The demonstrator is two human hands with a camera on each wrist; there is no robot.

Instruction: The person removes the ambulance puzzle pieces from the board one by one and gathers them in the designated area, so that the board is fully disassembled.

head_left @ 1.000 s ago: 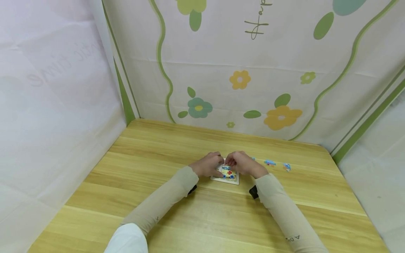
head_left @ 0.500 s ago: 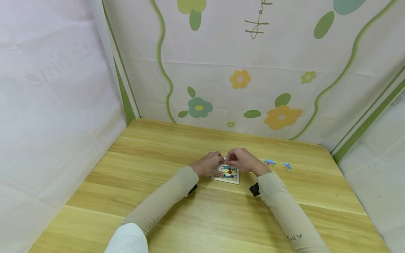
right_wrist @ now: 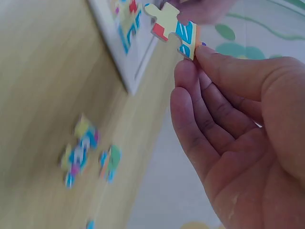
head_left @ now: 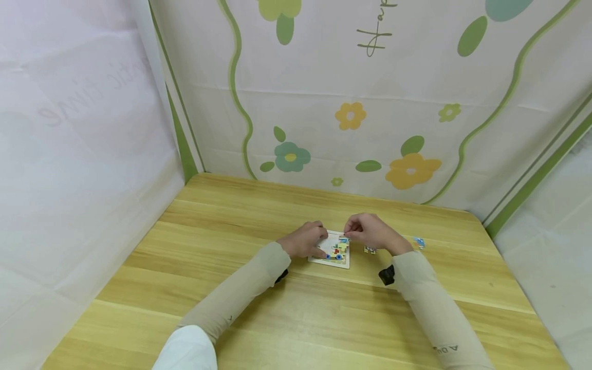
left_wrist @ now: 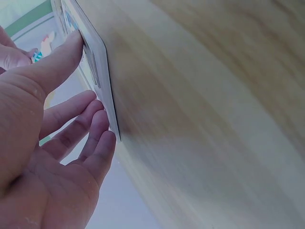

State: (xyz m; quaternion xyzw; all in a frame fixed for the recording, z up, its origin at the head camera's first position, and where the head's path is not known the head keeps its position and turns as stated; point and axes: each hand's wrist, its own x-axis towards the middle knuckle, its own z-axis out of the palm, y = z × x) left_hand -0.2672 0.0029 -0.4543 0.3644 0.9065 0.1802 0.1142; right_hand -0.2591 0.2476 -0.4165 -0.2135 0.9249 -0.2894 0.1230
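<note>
A small white-framed puzzle board [head_left: 329, 239] lies on the table, with a few coloured pieces and blue wheels along its near side. My left hand [head_left: 302, 240] holds the board at its left side. In the left wrist view the thumb [left_wrist: 64, 57] presses on the board's face while the other fingers touch its edge. My right hand [head_left: 370, 230] is over the board's far right corner. Between thumb and fingertips it pinches a cream, blue and red jigsaw piece [right_wrist: 166, 20], raised off the board; whether this is several joined pieces I cannot tell.
Loose jigsaw pieces [head_left: 370, 250] lie on the wooden table [head_left: 324, 318] right of the board. Another blue piece [head_left: 418, 242] lies farther right, partly behind the right forearm. Printed fabric walls [head_left: 296, 103] stand behind and at both sides.
My right hand has moved right and slightly away, lifting the jigsaw piece from the board's middle toward its right edge. More of the board's bare face shows. The left hand stays put.
</note>
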